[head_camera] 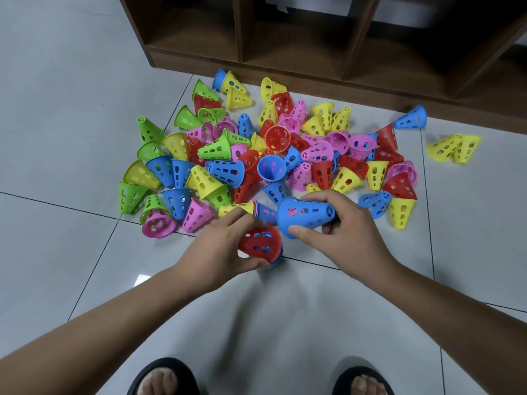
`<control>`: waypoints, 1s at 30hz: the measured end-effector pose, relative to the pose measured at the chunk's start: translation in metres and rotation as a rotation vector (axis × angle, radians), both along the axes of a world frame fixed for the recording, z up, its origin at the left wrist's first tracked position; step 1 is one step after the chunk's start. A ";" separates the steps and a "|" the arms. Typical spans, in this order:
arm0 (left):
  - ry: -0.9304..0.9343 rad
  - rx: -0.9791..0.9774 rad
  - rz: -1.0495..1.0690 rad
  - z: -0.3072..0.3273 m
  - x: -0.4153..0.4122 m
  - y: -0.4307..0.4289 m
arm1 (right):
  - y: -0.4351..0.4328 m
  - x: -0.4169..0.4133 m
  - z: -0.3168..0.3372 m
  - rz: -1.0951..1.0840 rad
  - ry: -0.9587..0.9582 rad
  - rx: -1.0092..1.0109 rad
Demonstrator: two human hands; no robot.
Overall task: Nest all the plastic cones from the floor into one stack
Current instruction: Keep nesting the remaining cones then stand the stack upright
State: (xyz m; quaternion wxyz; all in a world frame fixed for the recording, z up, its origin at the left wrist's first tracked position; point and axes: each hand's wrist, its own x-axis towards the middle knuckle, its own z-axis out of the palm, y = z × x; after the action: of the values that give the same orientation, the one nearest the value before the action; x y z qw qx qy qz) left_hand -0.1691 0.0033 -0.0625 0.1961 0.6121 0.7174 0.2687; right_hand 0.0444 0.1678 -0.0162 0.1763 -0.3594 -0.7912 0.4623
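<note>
A heap of several perforated plastic cones (256, 149) in red, blue, yellow, green and pink lies scattered on the tiled floor. My left hand (225, 249) grips a red cone (261, 244) with a blue one nested under it, its wide mouth facing me. Just to the right, my right hand (339, 232) holds a blue cone (305, 215) lying sideways, thumb on its wide rim, tip pointing right; pink shows through its holes. The two held cones are close together, just in front of the heap.
A brown wooden shelf unit (313, 61) stands along the far edge of the heap. Stray cones lie to the right: a blue one (410, 118) and a yellow pair (453, 148). My sandalled feet (165, 377) are at the bottom.
</note>
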 end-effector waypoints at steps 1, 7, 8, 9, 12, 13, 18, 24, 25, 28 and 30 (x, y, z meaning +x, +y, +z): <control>-0.021 0.012 0.002 -0.004 0.003 0.003 | -0.005 -0.003 0.004 0.026 0.012 0.013; -0.162 -0.012 -0.002 -0.028 0.011 0.004 | -0.025 -0.018 -0.012 0.229 -0.029 0.146; -0.165 -0.014 -0.011 -0.031 0.010 0.002 | -0.026 -0.020 -0.016 0.254 -0.045 0.151; -0.167 -0.019 -0.013 -0.034 0.007 -0.001 | -0.028 -0.022 -0.021 0.282 -0.069 0.158; -0.129 -0.062 0.000 -0.041 -0.003 -0.009 | -0.029 -0.026 -0.035 0.352 -0.190 0.224; -0.111 -0.081 0.006 -0.043 -0.007 -0.012 | -0.028 -0.027 -0.039 0.373 -0.234 0.257; 0.004 -0.069 0.093 -0.048 -0.031 -0.020 | -0.029 -0.029 -0.055 0.438 -0.399 0.334; 0.232 -0.100 0.277 -0.059 -0.062 -0.022 | -0.013 -0.020 -0.064 0.473 -0.456 0.285; 0.253 -0.128 0.279 -0.062 -0.066 -0.023 | -0.007 -0.017 -0.065 0.475 -0.463 0.286; 0.298 -0.193 0.234 -0.070 -0.074 -0.024 | 0.010 -0.006 -0.073 0.456 -0.449 0.366; 0.309 -0.206 0.206 -0.074 -0.076 -0.023 | 0.021 0.000 -0.081 0.371 -0.435 0.452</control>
State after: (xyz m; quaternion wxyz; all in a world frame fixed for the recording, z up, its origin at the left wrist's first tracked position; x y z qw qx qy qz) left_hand -0.2451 -0.0197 -0.1363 0.1170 0.5460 0.8215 0.1156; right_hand 0.0447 0.1891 -0.0970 -0.0082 -0.2518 -0.9441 0.2126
